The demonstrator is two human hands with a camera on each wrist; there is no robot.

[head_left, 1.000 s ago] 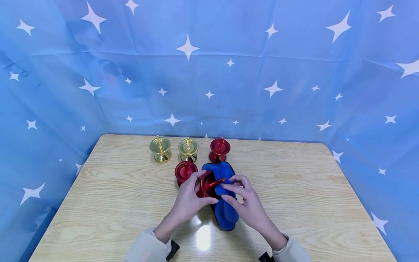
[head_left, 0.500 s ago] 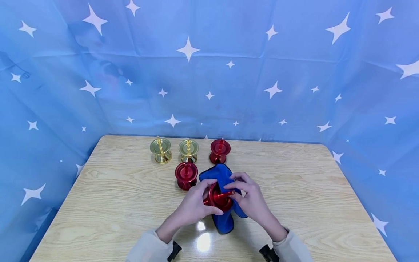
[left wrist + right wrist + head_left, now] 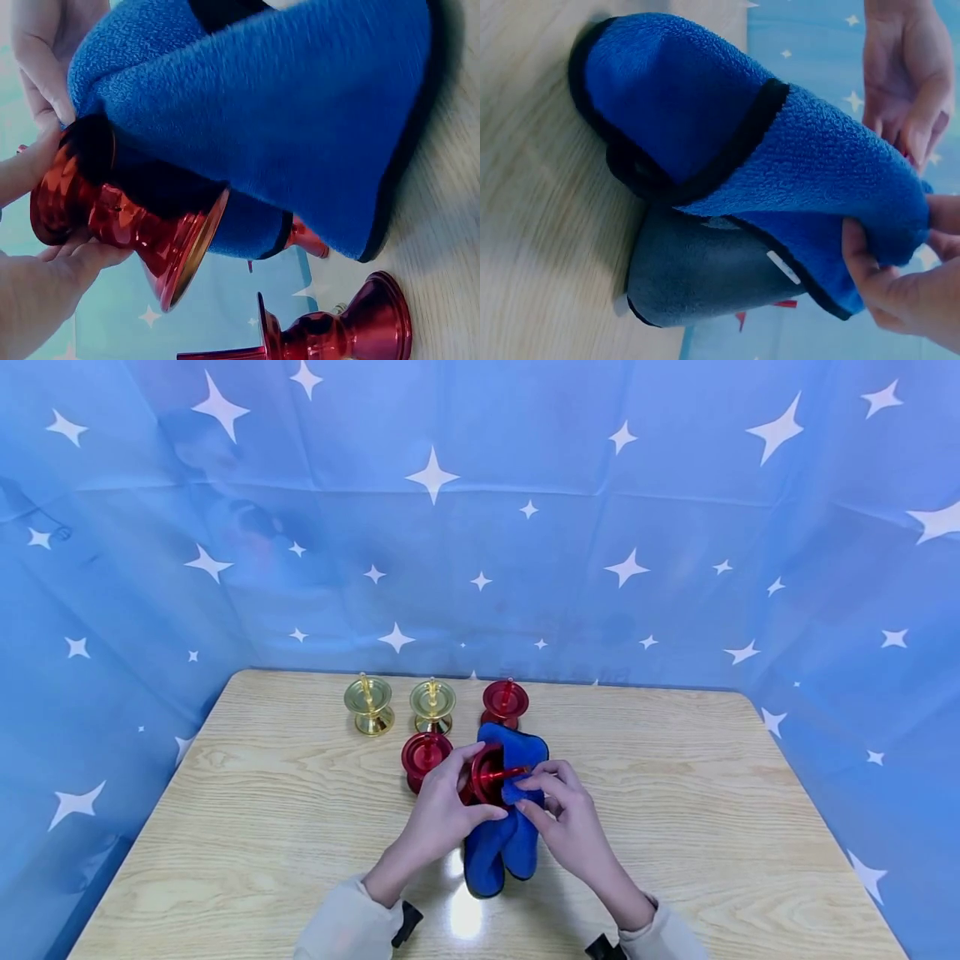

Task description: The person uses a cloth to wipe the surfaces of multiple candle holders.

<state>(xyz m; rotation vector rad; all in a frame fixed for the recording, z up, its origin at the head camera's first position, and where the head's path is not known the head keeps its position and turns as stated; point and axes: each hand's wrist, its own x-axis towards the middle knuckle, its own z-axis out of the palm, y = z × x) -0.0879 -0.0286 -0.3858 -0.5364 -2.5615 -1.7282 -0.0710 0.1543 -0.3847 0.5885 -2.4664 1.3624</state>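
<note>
In the head view my left hand grips a shiny red candle holder, tilted so its upright spike points to the right. Its flared foot shows in the left wrist view, where thumb and fingers close round the other end of the holder. My right hand pinches a blue plush cloth with black edging against the holder's dish, near the spike. The cloth hangs down in folds in the right wrist view, and a grey underside shows. The cloth hides part of the holder.
Another red candle holder stands just left of my left hand. Behind the cloth is a further red one, its base partly covered. Two gold candle holders stand at the back left of the wooden table. A starry blue curtain hangs behind.
The held holder and both hands first came nearer to me and rightward, then went back away and a little left. The cloth's hanging folds have shifted, and the holder's tilt varies.
</note>
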